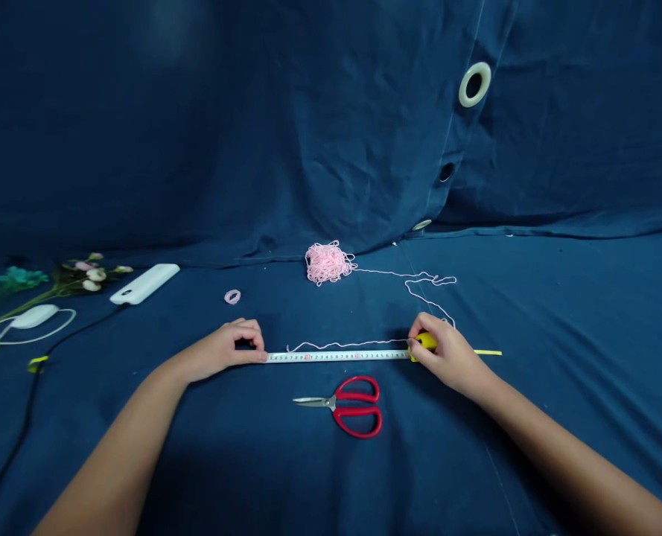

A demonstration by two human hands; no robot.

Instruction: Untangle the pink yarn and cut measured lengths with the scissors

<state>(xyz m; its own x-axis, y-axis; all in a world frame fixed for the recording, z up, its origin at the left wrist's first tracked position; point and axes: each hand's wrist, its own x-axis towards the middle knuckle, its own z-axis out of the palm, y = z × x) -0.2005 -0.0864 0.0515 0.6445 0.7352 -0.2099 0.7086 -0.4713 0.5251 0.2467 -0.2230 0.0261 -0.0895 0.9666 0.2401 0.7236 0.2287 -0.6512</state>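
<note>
- Head view: left hand (227, 351), left of centre, pinches the low-number end of the tape-measure blade (333, 356); tip hidden;
- right hand (449, 353), right of centre, gripping the yellow tape case (427, 342); the two-ended hold seemingly keeps the blade straight;
- pink yarn strand (345, 344) lies just above the blade, roughly parallel, apparently so the scale reads alongside; cannot tell if right fingers pinch it;
- yarn bundle (328, 263) above centre, slack trailing right, probably sparing the strand any pull;
- red-handled scissors (333, 403) below the blade, seemingly within reach.
</note>
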